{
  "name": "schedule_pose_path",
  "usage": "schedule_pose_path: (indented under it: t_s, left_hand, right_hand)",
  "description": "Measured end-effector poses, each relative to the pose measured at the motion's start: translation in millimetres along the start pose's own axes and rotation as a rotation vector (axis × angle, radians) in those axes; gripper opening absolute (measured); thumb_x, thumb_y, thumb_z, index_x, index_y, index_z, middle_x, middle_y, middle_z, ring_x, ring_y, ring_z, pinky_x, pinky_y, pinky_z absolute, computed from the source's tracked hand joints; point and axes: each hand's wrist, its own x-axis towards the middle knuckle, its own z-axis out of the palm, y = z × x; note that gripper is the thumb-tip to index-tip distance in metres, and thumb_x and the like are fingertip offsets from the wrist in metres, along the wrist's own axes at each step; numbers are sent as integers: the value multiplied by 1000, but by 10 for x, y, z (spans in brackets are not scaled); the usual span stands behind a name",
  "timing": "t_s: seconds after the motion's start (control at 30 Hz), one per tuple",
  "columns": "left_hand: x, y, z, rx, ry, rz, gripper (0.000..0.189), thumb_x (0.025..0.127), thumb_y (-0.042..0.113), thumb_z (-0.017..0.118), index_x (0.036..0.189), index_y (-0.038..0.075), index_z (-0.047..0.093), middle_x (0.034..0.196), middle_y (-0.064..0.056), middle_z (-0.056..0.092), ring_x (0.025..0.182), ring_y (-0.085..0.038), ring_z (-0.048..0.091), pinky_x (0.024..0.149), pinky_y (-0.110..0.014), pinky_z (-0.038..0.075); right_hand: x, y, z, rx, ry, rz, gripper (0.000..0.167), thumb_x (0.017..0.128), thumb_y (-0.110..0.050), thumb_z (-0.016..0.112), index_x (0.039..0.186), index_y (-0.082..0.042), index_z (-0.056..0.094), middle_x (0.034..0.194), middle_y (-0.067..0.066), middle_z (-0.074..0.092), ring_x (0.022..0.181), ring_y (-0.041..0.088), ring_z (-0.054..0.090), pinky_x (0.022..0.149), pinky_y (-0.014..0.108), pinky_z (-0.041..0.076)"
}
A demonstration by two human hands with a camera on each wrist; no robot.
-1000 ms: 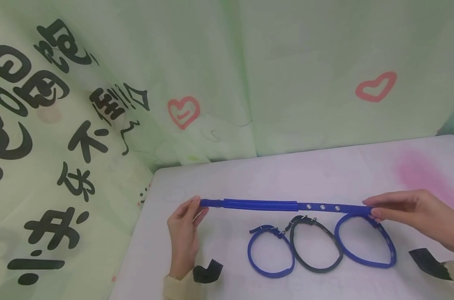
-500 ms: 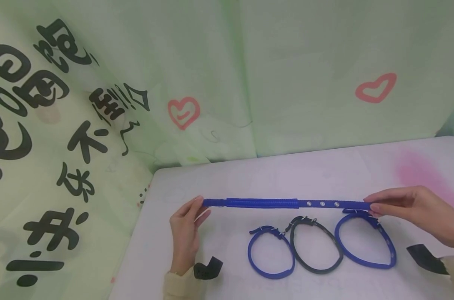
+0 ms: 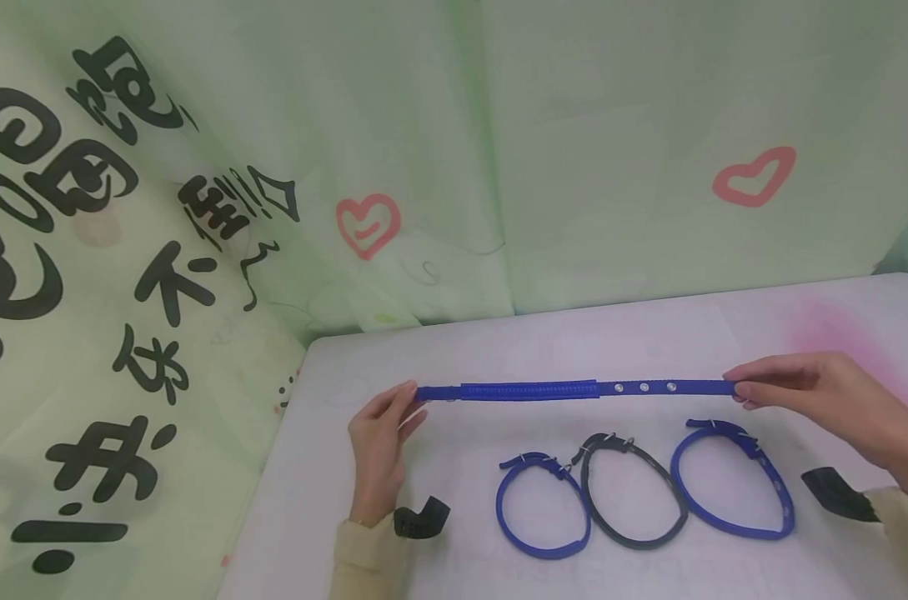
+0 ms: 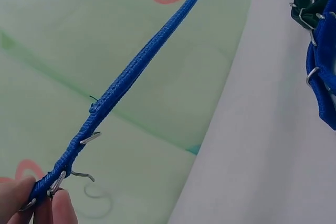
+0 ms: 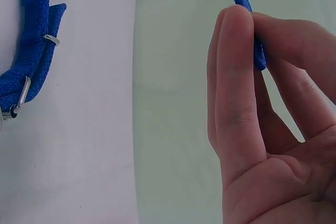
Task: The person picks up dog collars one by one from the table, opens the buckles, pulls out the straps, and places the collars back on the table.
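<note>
A blue collar (image 3: 529, 390) with a padded middle and several metal eyelets is stretched nearly straight above the table. The left hand (image 3: 381, 437) pinches its buckle end; metal rings and a buckle prong show by the fingertips (image 4: 63, 208) in the left wrist view. At the other end, the right hand (image 3: 825, 396) pinches the strap's tip between thumb and fingers. Below it lie three buckled collars in a row: a small blue collar (image 3: 499, 510), a dark green collar (image 3: 590, 500) and a larger blue collar (image 3: 790, 508).
The white table (image 3: 393, 358) has a pink patch at its right rear. Behind it hangs a pale green curtain (image 3: 589, 125) with hearts and black lettering. A black strap piece (image 3: 422, 518) sticks out from the left wrist, another black strap piece (image 3: 836, 493) from the right.
Both hands have raised the stretched blue collar away from the three loops, the right end rising more. The left hand has shifted slightly right. The collars on the table stay put.
</note>
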Motion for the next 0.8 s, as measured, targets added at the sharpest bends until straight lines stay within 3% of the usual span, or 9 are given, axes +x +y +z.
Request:
schedule_pose_path:
  t_s: [0.1,0.2,0.27,0.33,0.53,0.73,0.8]
  left_hand:
    - [61,-13,27,-6,-2,17,39,81,29,82,106,1,73,103,-13,73,91,-26,74,82,-36,60]
    - [116,-12,62,-10,0,26,39,82,28,82,106,0,72,102,-13,72,89,-25,74,82,-35,60]
    - [144,-10,84,-19,-1,29,37,82,26,81,106,-1,72,103,-14,71,90,-24,74,82,-35,60]
    - [170,-7,107,-33,-6,34,36,83,24,81,107,-1,72,104,-15,71,91,-24,73,83,-35,60]
    - [263,-19,185,-71,-10,48,32,85,20,79,106,-3,71,106,-16,68,93,-24,73,85,-34,60]
    - [383,-58,264,-81,12,23,27,86,16,78,105,-2,71,105,-16,68,91,-24,73,84,-33,60]
    - [424,-69,295,-79,13,18,27,86,15,78,105,-3,71,105,-16,68,92,-24,73,84,-33,60]
  right_hand:
    - [65,-7,-11,-16,5,-8,46,95,-40,65,126,-5,66,108,9,75,87,-5,65,73,15,50]
    - [127,-23,-17,-25,7,-7,49,95,-43,64,128,-6,65,111,12,74,88,-11,61,84,37,55]
    - [164,-33,-18,-19,10,-4,52,95,-45,64,129,-6,64,113,13,73,87,-15,57,89,55,51]
    - [201,-40,-26,-8,13,-4,53,95,-46,64,130,-5,64,114,14,73,88,-20,52,91,64,46]
    - [325,-55,-63,12,16,0,56,94,-48,64,131,-6,63,115,14,72,87,-20,52,94,64,44]
    - [458,-87,-81,36,0,28,63,94,-51,62,136,-4,58,122,18,69,86,-18,53,97,68,40]
    - [511,-91,-85,33,-3,29,63,95,-51,61,136,-3,57,124,20,67,90,-11,58,98,69,39]
